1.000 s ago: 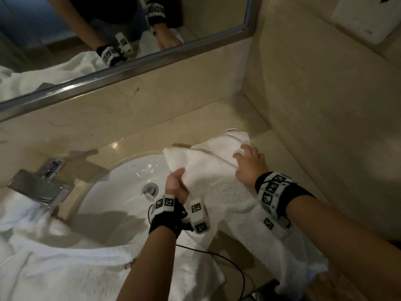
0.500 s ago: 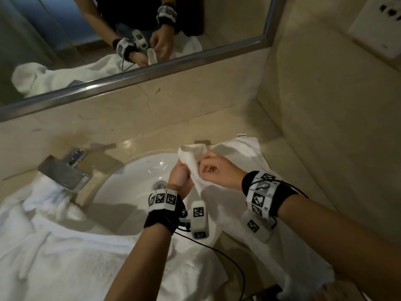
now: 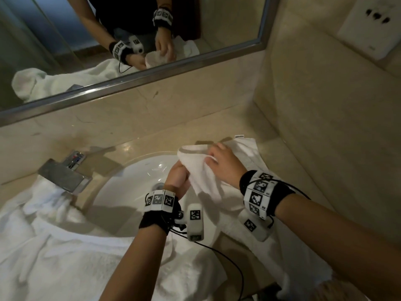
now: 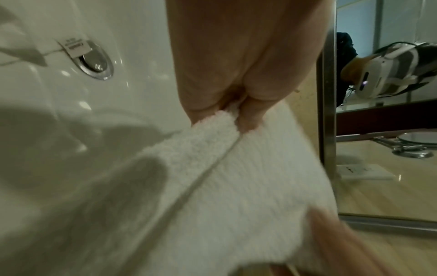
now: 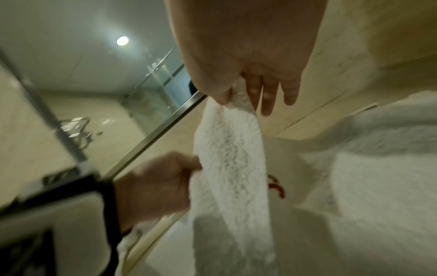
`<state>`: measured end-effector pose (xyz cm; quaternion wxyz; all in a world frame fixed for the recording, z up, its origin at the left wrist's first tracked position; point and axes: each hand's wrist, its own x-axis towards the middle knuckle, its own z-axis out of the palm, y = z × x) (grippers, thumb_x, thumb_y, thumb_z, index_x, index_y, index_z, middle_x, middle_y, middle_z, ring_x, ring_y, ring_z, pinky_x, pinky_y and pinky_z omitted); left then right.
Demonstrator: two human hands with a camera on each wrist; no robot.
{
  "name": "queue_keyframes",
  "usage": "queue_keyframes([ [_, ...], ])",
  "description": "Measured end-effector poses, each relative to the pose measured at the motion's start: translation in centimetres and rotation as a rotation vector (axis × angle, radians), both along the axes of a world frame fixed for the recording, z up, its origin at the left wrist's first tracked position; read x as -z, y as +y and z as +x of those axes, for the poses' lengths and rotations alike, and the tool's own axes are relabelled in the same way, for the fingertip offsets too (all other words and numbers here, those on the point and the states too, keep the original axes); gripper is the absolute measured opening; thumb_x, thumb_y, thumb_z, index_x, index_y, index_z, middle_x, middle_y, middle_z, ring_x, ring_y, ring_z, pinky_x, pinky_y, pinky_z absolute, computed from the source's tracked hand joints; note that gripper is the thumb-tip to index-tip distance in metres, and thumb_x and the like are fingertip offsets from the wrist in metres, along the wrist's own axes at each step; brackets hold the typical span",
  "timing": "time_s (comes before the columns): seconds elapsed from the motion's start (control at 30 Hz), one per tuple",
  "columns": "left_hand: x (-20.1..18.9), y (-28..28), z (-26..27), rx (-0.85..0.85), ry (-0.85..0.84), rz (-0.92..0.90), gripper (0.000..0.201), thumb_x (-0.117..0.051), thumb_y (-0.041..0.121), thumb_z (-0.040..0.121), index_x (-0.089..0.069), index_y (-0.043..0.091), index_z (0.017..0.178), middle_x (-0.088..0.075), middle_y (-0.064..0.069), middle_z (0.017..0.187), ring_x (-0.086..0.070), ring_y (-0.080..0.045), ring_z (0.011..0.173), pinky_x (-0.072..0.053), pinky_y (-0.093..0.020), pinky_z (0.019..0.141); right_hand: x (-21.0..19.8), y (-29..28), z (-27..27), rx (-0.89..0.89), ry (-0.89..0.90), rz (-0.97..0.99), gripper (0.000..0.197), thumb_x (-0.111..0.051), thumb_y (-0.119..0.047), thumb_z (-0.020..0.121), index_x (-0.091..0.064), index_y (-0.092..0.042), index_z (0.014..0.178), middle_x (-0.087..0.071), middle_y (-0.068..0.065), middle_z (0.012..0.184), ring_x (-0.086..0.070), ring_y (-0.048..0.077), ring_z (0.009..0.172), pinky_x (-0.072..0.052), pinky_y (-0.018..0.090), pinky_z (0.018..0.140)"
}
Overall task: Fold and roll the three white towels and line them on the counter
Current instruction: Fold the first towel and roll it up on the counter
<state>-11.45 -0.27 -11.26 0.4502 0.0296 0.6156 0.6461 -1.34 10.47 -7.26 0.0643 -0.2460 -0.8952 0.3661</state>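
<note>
A white towel [image 3: 249, 177] lies on the counter to the right of the sink, its near-left end lifted over the basin. My left hand [image 3: 184, 170] pinches the lifted edge between thumb and fingers; the left wrist view shows that pinch [image 4: 232, 114] on the towel [image 4: 236, 177]. My right hand [image 3: 213, 158] pinches the same raised edge a little farther back, thumb against forefinger [image 5: 234, 97], the other fingers straight. The towel strip [image 5: 231, 158] hangs taut between both hands. More white towels [image 3: 54, 253] are heaped at the sink's left and front.
The white basin [image 3: 130, 192] with its drain [image 4: 94, 67] sits under my left hand. A steel faucet [image 3: 63, 174] stands at the left. The mirror [image 3: 130, 40] runs along the back wall; the beige side wall [image 3: 325, 127] closes the counter's right end. A cable [image 3: 227, 257] trails from my left wrist.
My right hand left its flat rest on the towel, came to the corner held by my left hand, and now pinches the raised edge and draws it back. My left hand kept its hold.
</note>
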Motion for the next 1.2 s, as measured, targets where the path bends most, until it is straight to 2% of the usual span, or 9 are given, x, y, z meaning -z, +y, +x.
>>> queue_keyframes([
  [0.1,0.5,-0.8,-1.0,-0.054,-0.007,-0.036,0.033,-0.032,-0.012,0.090,-0.055,0.004,0.108,-0.063,-0.012,0.093,-0.058,-0.024,0.082,-0.051,-0.033,0.073,-0.4,2.3,1.2,0.174,0.025,-0.111,0.013,-0.042,-0.020,0.099,-0.045,-0.008,0.094,-0.051,0.005,0.075,-0.048,0.019,0.065,-0.033,0.024,0.057],
  [0.2,0.6,-0.7,-1.0,0.007,0.028,-0.082,0.030,-0.037,-0.010,0.091,-0.057,0.004,0.108,-0.062,-0.013,0.095,-0.059,-0.025,0.082,-0.049,-0.036,0.076,0.5,4.4,1.5,0.359,0.145,-0.270,0.009,-0.049,-0.015,0.094,-0.046,-0.012,0.087,-0.052,0.004,0.072,-0.052,0.023,0.067,-0.049,0.036,0.070],
  [0.33,-1.1,0.8,0.1,0.080,0.119,-0.114,0.044,-0.047,-0.007,0.087,-0.045,0.020,0.122,-0.058,-0.008,0.102,-0.058,-0.018,0.080,-0.052,-0.024,0.059,1.2,4.9,1.3,0.400,0.117,-0.412,0.006,-0.046,-0.013,0.095,-0.050,-0.016,0.098,-0.048,-0.005,0.071,-0.048,0.014,0.066,-0.047,0.036,0.074],
  [0.47,-1.9,2.6,-1.6,0.352,0.703,-0.235,0.079,-0.059,-0.009,0.074,-0.036,0.029,0.140,-0.033,-0.002,0.131,-0.033,-0.023,0.125,-0.039,-0.034,0.101,0.5,4.6,1.3,0.209,0.121,-0.509,0.026,-0.044,-0.005,0.093,-0.055,-0.020,0.076,-0.048,-0.001,0.072,-0.046,0.015,0.068,-0.040,0.028,0.063],
  [0.57,-2.3,4.3,-2.7,0.732,0.965,-0.283,0.051,-0.065,0.013,0.071,-0.060,0.013,0.121,-0.047,-0.001,0.119,-0.041,-0.021,0.119,-0.031,-0.032,0.104,-0.2,4.9,1.6,0.158,0.135,-0.483,0.027,-0.041,-0.001,0.094,-0.055,-0.017,0.077,-0.049,0.001,0.073,-0.045,0.014,0.066,-0.035,0.018,0.056],
  [0.7,-1.8,5.3,-3.7,1.036,0.837,-0.434,0.015,-0.068,0.023,0.079,-0.068,0.014,0.091,-0.059,0.000,0.091,-0.053,-0.016,0.091,-0.036,-0.022,0.080,0.1,7.3,1.9,0.360,0.176,-0.283,0.022,-0.038,-0.001,0.094,-0.052,-0.012,0.082,-0.059,0.018,0.083,-0.043,0.013,0.064,-0.031,0.018,0.052],
  [0.77,-1.3,5.2,-3.8,1.014,0.792,-0.364,0.006,-0.066,0.026,0.078,-0.066,0.021,0.083,-0.063,0.002,0.093,-0.055,-0.014,0.095,-0.037,-0.024,0.086,0.3,9.1,2.3,0.468,0.203,-0.265,0.031,-0.038,-0.001,0.095,-0.048,-0.020,0.073,-0.053,0.002,0.071,-0.040,0.005,0.061,-0.031,0.018,0.054],
  [0.97,-1.0,6.3,-1.1,0.849,0.639,-0.083,0.059,-0.060,0.007,0.087,-0.035,0.022,0.138,-0.039,0.005,0.144,-0.034,-0.007,0.130,-0.029,-0.021,0.097,0.5,10.4,3.0,0.372,0.167,-0.526,0.030,-0.043,-0.008,0.097,-0.056,-0.021,0.073,-0.057,-0.003,0.074,-0.053,0.006,0.067,-0.044,0.014,0.063],
  [1.2,-0.5,7.8,-0.1,0.930,0.616,-0.341,0.033,-0.061,0.021,0.089,-0.060,0.009,0.119,-0.059,-0.002,0.102,-0.052,-0.013,0.096,-0.036,-0.021,0.084,0.4,10.7,2.8,0.458,0.199,-0.582,0.031,-0.040,-0.010,0.098,-0.052,-0.019,0.071,-0.057,-0.009,0.061,-0.055,0.000,0.055,-0.042,0.014,0.054],
])
